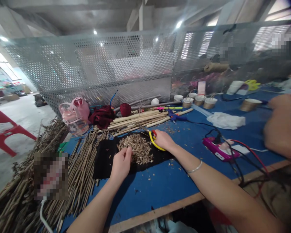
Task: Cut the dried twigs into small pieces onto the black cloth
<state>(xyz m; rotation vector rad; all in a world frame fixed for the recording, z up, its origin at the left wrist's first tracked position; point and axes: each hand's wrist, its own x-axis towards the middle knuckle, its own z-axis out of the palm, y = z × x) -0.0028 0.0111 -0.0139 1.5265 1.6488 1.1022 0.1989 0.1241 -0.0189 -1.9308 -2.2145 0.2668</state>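
My right hand [163, 140] is closed around the handles of a pair of scissors [157, 146] with yellow and red grips. Their blades point up and to the left over the far edge of a pile of small dry wood chips [139, 145]. That pile lies on a black cloth [103, 161]. My left hand [122, 161] is at the near left side of the pile, thumb and fingers pressed together. Whatever may be between them is too small to make out.
Bundles of thin brown sticks [80, 174] lie to the left. Behind the cloth are pale peeled sticks [135, 119], a blue glue gun [176, 116] and a pink bottle [75, 116]. To the right sit a purple power strip [219, 149] with cables and another person's arm [281, 129].
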